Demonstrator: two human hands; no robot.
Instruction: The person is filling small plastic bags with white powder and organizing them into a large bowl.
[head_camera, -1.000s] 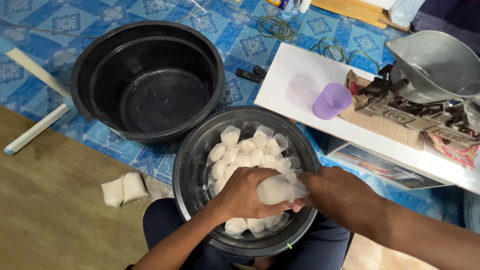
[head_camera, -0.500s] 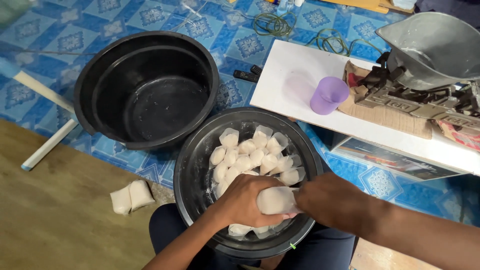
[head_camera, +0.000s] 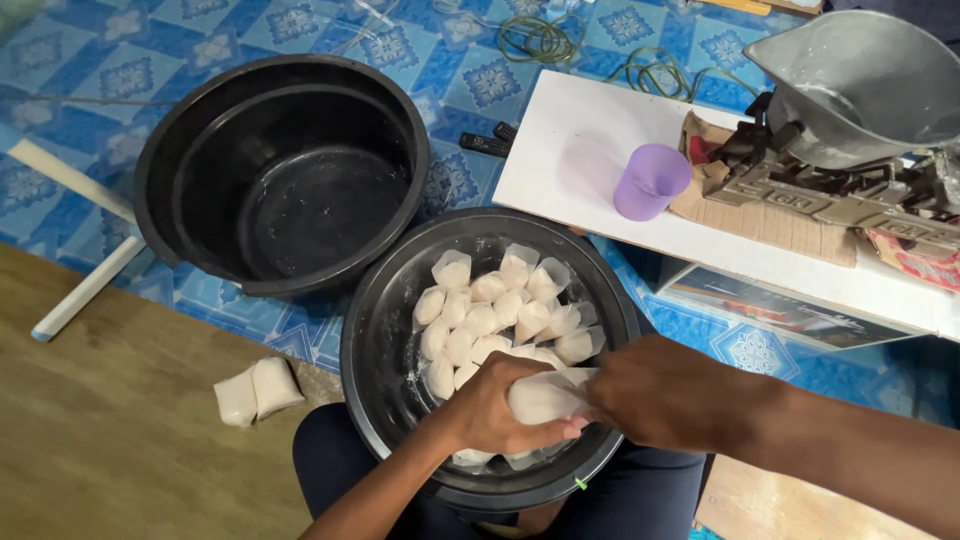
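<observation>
Small plastic bag (head_camera: 545, 397) of something white is what both hands are busy with, held right over the near edge of the black basin (head_camera: 375, 330) that sits in the person's lap. Left hand (head_camera: 500, 410) comes up from below with the forearm angled in from the lap, fingers wrapped round the fat belly of the bag, so that grip is squeezed tight on it. Right hand (head_camera: 665, 392) reaches in from the right side, arm running almost flat across the frame, knuckles up, fingers pinching the bag's neck end. I'd guess that's how you'd hold it to twist or knot the top, one hand steadying the bulk, the other working the loose plastic, but the fingertips themselves are tucked out of view.

Basin is already loaded with a heap of filled bags (head_camera: 495, 305), all bunched toward the middle. Keeping it in the lap makes sense, everything's close to hand. Bigger empty black tub (head_camera: 165, 190) sits just behind it on the blue patterned mat (head_camera: 90, 80). Two more bags (head_camera: 255, 390) lie off on the wooden floor to the left. To the right, a low white desk (head_camera: 570, 150) carries a purple cup (head_camera: 650, 182) and a metal scale with a scoop pan (head_camera: 860, 80).
</observation>
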